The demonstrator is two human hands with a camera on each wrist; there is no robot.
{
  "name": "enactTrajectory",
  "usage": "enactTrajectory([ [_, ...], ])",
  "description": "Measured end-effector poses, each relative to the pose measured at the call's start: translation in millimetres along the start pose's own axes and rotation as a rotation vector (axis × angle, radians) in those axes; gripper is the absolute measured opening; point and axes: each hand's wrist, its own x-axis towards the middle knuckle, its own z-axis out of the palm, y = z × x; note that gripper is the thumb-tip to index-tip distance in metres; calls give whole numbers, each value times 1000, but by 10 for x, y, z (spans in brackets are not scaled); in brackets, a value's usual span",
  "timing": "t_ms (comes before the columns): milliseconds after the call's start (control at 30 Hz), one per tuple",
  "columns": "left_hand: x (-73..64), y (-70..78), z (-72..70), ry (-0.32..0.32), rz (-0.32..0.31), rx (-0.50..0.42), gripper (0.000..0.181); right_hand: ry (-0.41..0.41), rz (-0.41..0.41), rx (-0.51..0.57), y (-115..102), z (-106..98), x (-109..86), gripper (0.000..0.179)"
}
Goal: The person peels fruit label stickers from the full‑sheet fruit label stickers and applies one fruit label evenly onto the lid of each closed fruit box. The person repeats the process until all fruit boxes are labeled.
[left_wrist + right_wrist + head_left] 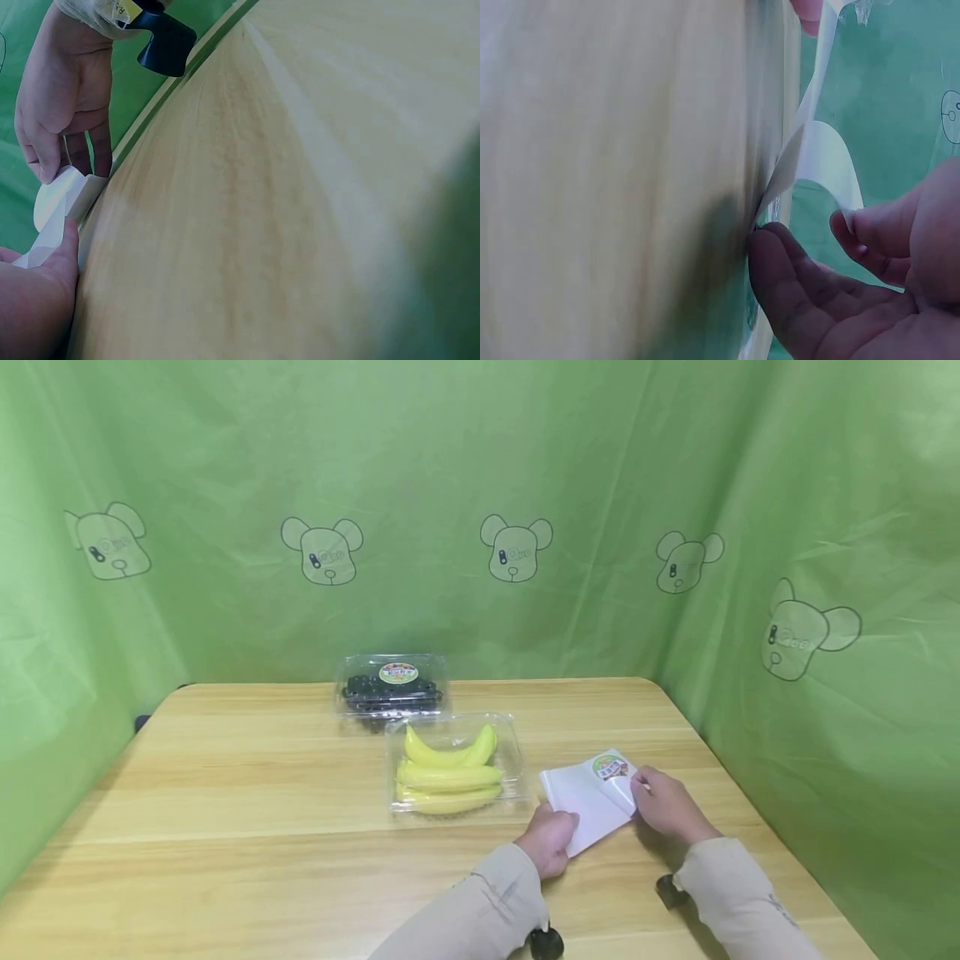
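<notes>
A white sticker sheet with a round, colourful fruit label near its far corner is held above the table's right half. My left hand grips its near left edge, thumb on top. At the right edge, my right hand pinches a corner between thumb and forefinger. In the right wrist view that pinched flap curls up and away from the flatter sheet, with the other fingers of the right hand underneath. The left wrist view shows the sheet bent between both hands.
Left of the hands lies a clear plastic box of yellow bananas. Behind it, another clear box holds dark fruit and bears a round label. Green curtains enclose the wooden table at the back and sides.
</notes>
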Motion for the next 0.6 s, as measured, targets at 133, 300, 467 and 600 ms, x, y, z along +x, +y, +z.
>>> enactTrajectory([
  [133,-10,6,-2,7,-10,4,39,-10,50,18,5,-11,-10,27],
  [300,8,10,0,3,-8,-22,37,-10,71,33,-1,-43,-6,28],
  [467,27,-2,-2,-7,-4,-45,38,-9,81,44,10,-52,-4,26],
  [600,27,-14,-2,-11,2,-48,38,-9,100,70,13,-49,-4,26],
])
